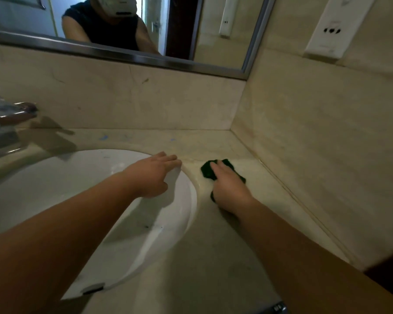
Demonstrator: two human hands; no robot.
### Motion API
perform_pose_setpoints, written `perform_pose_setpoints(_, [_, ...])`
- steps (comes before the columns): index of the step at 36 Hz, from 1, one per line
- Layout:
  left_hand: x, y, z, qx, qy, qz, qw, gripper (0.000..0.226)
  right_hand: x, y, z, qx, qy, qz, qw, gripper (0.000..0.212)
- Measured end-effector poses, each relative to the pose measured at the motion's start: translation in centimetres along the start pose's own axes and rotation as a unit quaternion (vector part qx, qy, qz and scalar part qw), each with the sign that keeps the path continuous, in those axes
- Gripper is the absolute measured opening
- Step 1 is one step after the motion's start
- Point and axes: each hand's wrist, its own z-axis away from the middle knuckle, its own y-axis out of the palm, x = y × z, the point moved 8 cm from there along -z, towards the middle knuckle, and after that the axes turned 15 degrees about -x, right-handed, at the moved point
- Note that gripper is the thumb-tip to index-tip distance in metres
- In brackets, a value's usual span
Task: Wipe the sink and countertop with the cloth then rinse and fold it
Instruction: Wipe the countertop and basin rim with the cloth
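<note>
Currently: the countertop is being wiped, on the strip to the right of the sink.
Cloth: 1 dark green cloth, bunched and lying flat on the countertop, between the sink's right rim and the side wall, nearer the back edge than the front.
Right hand: the right hand lies palm down on the cloth with its fingers laid out over it. It presses rather than pinches.
Left hand: the left hand holds nothing. Its fingers are straight and rest on the sink's back-right rim, just beside the cloth but apart from it.
Key relation: the cloth sits directly under the right hand. Green shows past the fingertips toward the back edge and again by the wrist, so its long axis seems to run front to back, along the hand.
Nearer hand: the right one, already on the cloth.
Likely next: I judge more strokes are due toward the right back corner. Rinsing and folding are not yet done.
Faucet: 1 faucet at the back-left, well apart from the cloth.
Count: 2 hands, 1 cloth, 1 sink, 1 faucet, 1 mirror.
</note>
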Motion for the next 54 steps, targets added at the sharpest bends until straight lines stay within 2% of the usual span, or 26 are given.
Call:
perform_pose_setpoints(3, [1.7,-1.0,0.8,-0.014,-0.051,-0.008,0.999,0.088,5.0,1.5,0.6,0.056,0.000,-0.117,0.992,0.056])
perform_pose_setpoints(5, [3.0,-1.7,1.4,-0.019,-0.070,-0.018,0.997,0.089,7.0,1.3,0.5,0.060,0.014,-0.207,0.976,0.055])
perform_pose_setpoints(8, [4.9,-2.6,2.0,-0.019,-0.085,-0.027,0.996,0.090,6.3,-0.5,-1.6,0.009,0.055,-0.269,0.961,0.055])
perform_pose_setpoints(11, [6.1,-3.0,2.1,-0.016,-0.081,-0.032,0.996,0.088,3.7,-4.0,-4.5,-0.081,0.085,-0.282,0.952,0.056])
perform_pose_setpoints(14, [6.8,-3.2,1.6,-0.021,-0.075,-0.034,0.996,0.086,1.2,-6.5,-6.6,-0.158,0.078,-0.233,0.956,0.053])
perform_pose_setpoints(16, [7.4,-3.0,1.1,-0.026,-0.065,-0.042,0.997,0.086,-0.3,-5.9,-7.6,-0.159,0.059,-0.165,0.972,0.048])
perform_pose_setpoints(17, [7.8,-2.8,0.8,-0.028,-0.059,-0.047,0.997,0.086,-0.8,-4.7,-7.9,-0.131,0.043,-0.118,0.983,0.048])
perform_pose_setpoints(19, [8.5,-2.4,0.3,-0.033,-0.047,-0.053,0.997,0.085,-1.8,-1.0,-8.2,-0.045,0.017,-0.004,0.999,0.062])
perform_pose_setpoints(21, [9.1,-2.0,0.0,-0.035,-0.038,-0.060,0.997,0.084,-2.8,2.4,-8.3,0.020,0.020,0.073,0.997,0.079])
perform_pose_setpoints(22, [9.4,-1.7,-0.2,-0.035,-0.037,-0.061,0.997,0.083,-3.0,3.4,-8.6,0.032,0.020,0.093,0.995,0.080])
perform_pose_setpoints(27, [10.0,-1.8,-0.2,-0.090,-0.026,-0.051,0.994,0.071,-3.4,3.3,-11.9,0.024,-0.026,0.133,0.990,0.061])
perform_pose_setpoints(30, [10.0,-2.3,-0.5,-0.129,-0.008,-0.053,0.990,0.063,-5.8,1.2,-14.0,-0.016,0.022,0.179,0.983,0.055])
perform_pose_setpoints(34, [10.3,-2.1,-0.9,-0.141,-0.005,-0.058,0.988,0.068,-7.1,1.9,-15.3,-0.019,0.084,0.176,0.981,0.057])
perform_pose_setpoints(37, [10.2,-2.1,-1.1,-0.152,0.000,-0.070,0.986,0.064,-6.0,3.8,-16.2,-0.027,0.095,0.111,0.989,0.072])
perform_pose_setpoints(40, [10.4,-2.2,-1.1,-0.153,-0.006,-0.072,0.986,0.065,-5.0,5.0,-18.3,-0.030,0.073,0.048,0.996,0.073])
perform_pose_setpoints(44, [10.5,-2.3,-1.2,-0.155,-0.009,-0.076,0.985,0.066,-2.1,6.9,-20.4,-0.002,0.002,0.034,0.999,0.051])
perform_pose_setpoints(48, [10.4,-2.2,-1.1,-0.149,-0.018,-0.074,0.986,0.068,2.5,9.2,-20.4,0.014,-0.102,0.054,0.993,0.061])
perform_pose_setpoints(54, [10.5,-2.4,-0.9,-0.132,-0.036,-0.046,0.990,0.069,10.2,11.8,-16.9,0.034,-0.204,0.030,0.978,0.075])
